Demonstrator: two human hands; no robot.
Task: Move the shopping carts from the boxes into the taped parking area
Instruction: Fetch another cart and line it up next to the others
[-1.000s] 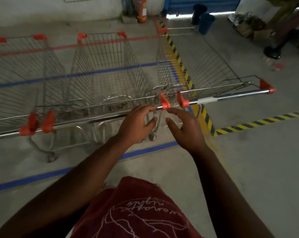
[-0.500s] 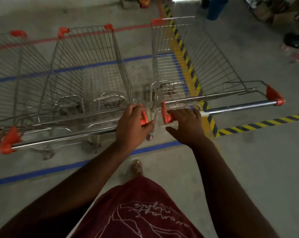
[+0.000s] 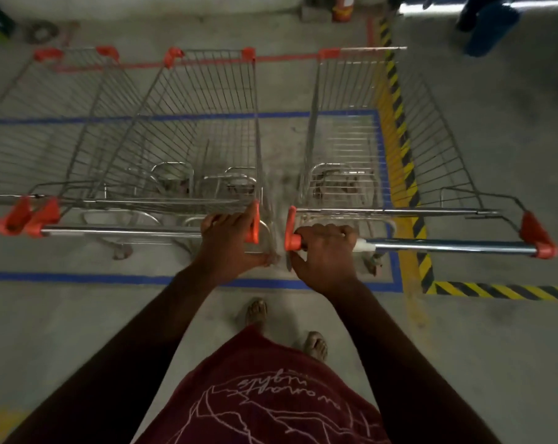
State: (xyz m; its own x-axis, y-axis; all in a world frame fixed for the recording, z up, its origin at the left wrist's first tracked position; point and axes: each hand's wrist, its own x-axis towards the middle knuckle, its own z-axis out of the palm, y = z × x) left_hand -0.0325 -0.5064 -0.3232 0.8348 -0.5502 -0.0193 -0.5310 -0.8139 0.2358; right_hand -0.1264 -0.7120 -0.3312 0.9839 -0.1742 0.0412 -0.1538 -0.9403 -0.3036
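- Below, mirrored white script on the maroon shirt [image 3: 264, 402] cannot be read.
- Left hand [image 3: 231, 248] clamps the middle cart's handle [image 3: 120, 232]; right hand [image 3: 327, 254] clamps the right cart's handle [image 3: 447, 246].
- Both carts stand inside blue floor tape [image 3: 79, 278] on concrete, hazard striping [image 3: 399, 123] at right.

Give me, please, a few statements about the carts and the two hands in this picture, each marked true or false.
1. The right hand grips the handle of the right cart. True.
2. The left hand hangs free of the carts. False: it holds the right end of the middle cart's handle.
3. Three carts stand side by side. True.
4. The tape on the floor just in front of the feet is red. False: the blue tape lies there; red tape runs at the far end.
5. The carts are loaded with goods. False: their baskets show only bare wire.
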